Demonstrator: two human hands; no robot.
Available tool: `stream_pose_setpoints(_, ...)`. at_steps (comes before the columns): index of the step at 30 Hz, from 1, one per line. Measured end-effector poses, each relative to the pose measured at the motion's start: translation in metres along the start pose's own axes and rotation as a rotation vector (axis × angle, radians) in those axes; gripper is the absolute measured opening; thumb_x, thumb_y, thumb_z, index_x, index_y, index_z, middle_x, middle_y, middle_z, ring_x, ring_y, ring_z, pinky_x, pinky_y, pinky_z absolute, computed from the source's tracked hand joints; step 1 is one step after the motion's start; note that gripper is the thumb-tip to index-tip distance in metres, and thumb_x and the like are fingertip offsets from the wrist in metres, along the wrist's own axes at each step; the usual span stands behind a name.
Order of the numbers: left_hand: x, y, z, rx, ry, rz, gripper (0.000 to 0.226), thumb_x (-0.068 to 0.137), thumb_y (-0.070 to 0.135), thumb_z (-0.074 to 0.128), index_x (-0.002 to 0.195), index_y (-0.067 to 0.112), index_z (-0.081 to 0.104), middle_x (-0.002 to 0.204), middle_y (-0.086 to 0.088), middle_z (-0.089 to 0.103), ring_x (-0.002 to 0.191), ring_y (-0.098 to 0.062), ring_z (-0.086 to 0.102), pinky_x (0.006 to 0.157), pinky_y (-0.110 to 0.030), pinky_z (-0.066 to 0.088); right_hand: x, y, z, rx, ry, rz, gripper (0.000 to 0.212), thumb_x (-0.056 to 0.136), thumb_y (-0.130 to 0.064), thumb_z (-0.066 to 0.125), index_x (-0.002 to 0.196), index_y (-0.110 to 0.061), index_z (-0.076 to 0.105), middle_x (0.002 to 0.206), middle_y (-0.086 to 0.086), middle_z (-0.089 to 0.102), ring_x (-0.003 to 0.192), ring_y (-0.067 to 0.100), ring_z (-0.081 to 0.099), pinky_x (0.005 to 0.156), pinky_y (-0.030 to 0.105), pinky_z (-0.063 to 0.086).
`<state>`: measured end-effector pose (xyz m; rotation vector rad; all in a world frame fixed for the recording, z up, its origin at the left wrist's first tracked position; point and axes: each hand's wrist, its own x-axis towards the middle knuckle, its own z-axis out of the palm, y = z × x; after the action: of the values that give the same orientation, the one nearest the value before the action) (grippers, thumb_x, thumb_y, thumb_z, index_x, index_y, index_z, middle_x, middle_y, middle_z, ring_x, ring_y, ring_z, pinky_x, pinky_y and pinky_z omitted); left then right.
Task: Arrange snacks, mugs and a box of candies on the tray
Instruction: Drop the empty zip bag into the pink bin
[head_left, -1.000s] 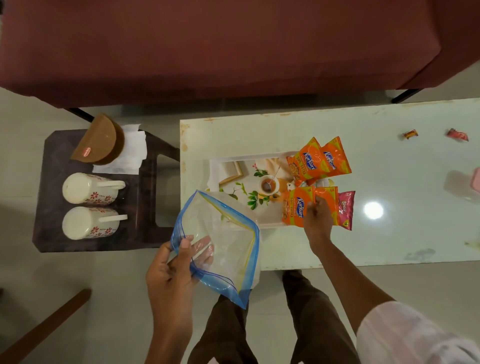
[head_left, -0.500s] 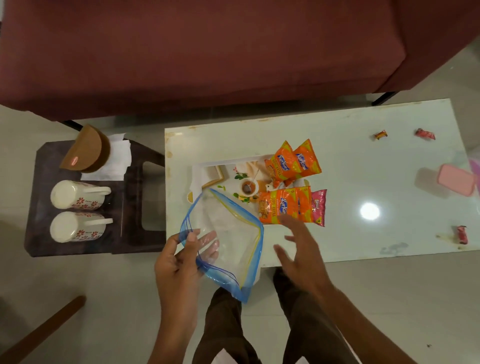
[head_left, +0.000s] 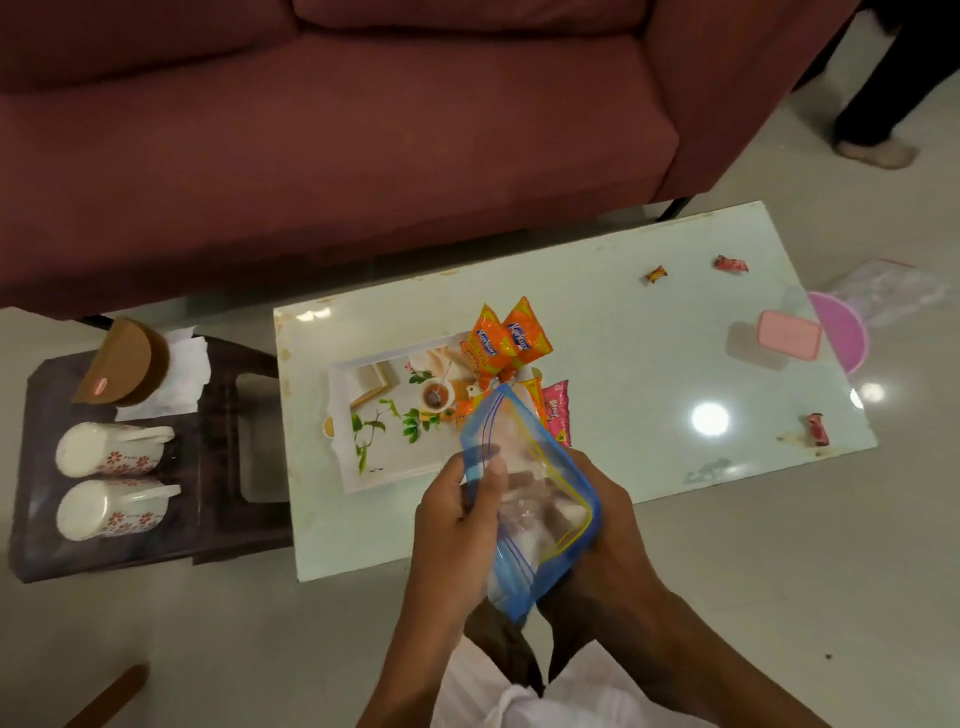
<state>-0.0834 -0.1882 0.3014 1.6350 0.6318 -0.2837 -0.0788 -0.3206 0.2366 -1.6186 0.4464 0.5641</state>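
A white printed tray (head_left: 363, 470) lies on the left half of the pale table (head_left: 649, 374). Orange snack packets (head_left: 506, 340) rest on its far right corner, and a pink packet (head_left: 558, 410) lies beside them, partly hidden. Both hands hold a clear zip bag (head_left: 524, 499) with a blue edge over the table's near side: my left hand (head_left: 457, 514) pinches its left edge, my right hand (head_left: 608, 519) cups it from behind. Two white floral mugs (head_left: 111, 480) lie on their sides on a dark stool (head_left: 156, 545). A pink candy box (head_left: 789, 335) sits at the table's right end.
Loose wrapped candies (head_left: 730, 264) lie scattered on the right of the table. A brown half-round holder (head_left: 122, 364) and white tissue (head_left: 182, 379) sit on the stool. A maroon sofa (head_left: 363, 130) stands behind. A pink lid (head_left: 844, 332) and plastic bag (head_left: 883, 296) lie past the table's right edge.
My right hand left the snack packets and came back onto the zip bag. The bag moved right, over the tray's near right corner. The view swung right.
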Motion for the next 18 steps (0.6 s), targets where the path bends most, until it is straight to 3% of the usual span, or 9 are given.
stream_pose_setpoints(2,-0.001,0.008,-0.001,-0.046,0.083,0.085,0.023,0.098,0.042,0.049,0.104,0.032,0.07,0.098,0.013,0.08,0.09,-0.002,0.074,0.076,-0.021,0.06,-0.006,-0.006,-0.018,0.045,0.082,-0.009,0.013,0.094,-0.001,0.054,0.084,0.0,0.062,0.078,0.004,0.063,0.07,-0.016,0.062,0.089,0.025,0.053)
stream_pose_setpoints(4,-0.002,0.009,-0.006,-0.12,0.172,0.13,0.023,0.1,0.038,0.048,0.101,0.032,0.07,0.102,0.016,0.077,0.099,-0.003,0.072,0.082,-0.025,0.059,-0.018,-0.027,-0.031,0.272,0.128,-0.14,0.017,0.086,-0.007,0.061,0.094,-0.019,0.072,0.088,-0.002,0.075,0.082,0.004,0.071,0.073,0.023,0.058)
stream_pose_setpoints(6,-0.001,0.004,-0.009,-0.122,0.178,0.106,0.019,0.099,0.037,0.052,0.105,0.035,0.07,0.111,0.018,0.073,0.11,-0.003,0.067,0.088,-0.025,0.055,-0.026,-0.043,-0.044,0.554,0.14,-0.247,0.016,0.078,-0.018,0.067,0.089,-0.026,0.076,0.088,-0.003,0.076,0.084,0.013,0.072,0.074,0.027,0.058)
stream_pose_setpoints(9,-0.002,-0.005,-0.002,-0.253,-0.03,-0.111,0.04,0.078,0.058,0.064,0.116,0.045,0.065,0.121,0.024,0.068,0.113,0.0,0.065,0.081,-0.022,0.056,-0.029,-0.049,-0.051,0.351,0.358,-0.342,0.019,0.074,-0.026,0.065,0.091,-0.025,0.074,0.091,-0.003,0.074,0.087,0.015,0.067,0.078,0.033,0.054)
stream_pose_setpoints(11,-0.002,-0.005,0.013,-0.361,-0.142,-0.257,0.066,0.068,0.065,0.076,0.129,0.043,0.061,0.129,0.016,0.068,0.118,-0.01,0.066,0.089,-0.035,0.058,-0.026,-0.044,-0.051,0.349,0.421,-0.248,0.02,0.084,-0.01,0.06,0.097,-0.02,0.071,0.099,0.004,0.073,0.087,0.016,0.068,0.077,0.034,0.055)
stream_pose_setpoints(13,0.003,-0.004,0.03,-0.401,-0.192,-0.293,0.066,0.066,0.056,0.081,0.128,0.04,0.064,0.13,0.009,0.069,0.123,-0.021,0.064,0.095,-0.045,0.056,-0.027,-0.04,-0.05,0.518,0.351,-0.148,0.028,0.087,0.005,0.057,0.1,-0.017,0.07,0.097,0.005,0.074,0.083,0.016,0.07,0.073,0.03,0.058)
stream_pose_setpoints(15,0.01,0.003,0.049,-0.422,-0.255,-0.266,0.042,0.069,0.048,0.079,0.11,0.04,0.074,0.119,0.008,0.075,0.119,-0.024,0.066,0.087,-0.043,0.057,-0.027,-0.042,-0.047,0.69,0.221,-0.125,0.025,0.086,-0.001,0.058,0.103,-0.013,0.071,0.096,0.007,0.074,0.083,0.02,0.07,0.069,0.03,0.058)
stream_pose_setpoints(18,0.026,0.011,0.072,-0.416,-0.364,-0.167,0.041,0.068,0.044,0.079,0.107,0.032,0.075,0.111,0.002,0.076,0.109,-0.024,0.068,0.087,-0.046,0.048,-0.019,-0.043,-0.055,0.874,0.114,0.009,0.023,0.088,-0.004,0.055,0.098,-0.011,0.074,0.092,0.01,0.075,0.076,0.018,0.072,0.062,0.027,0.059)
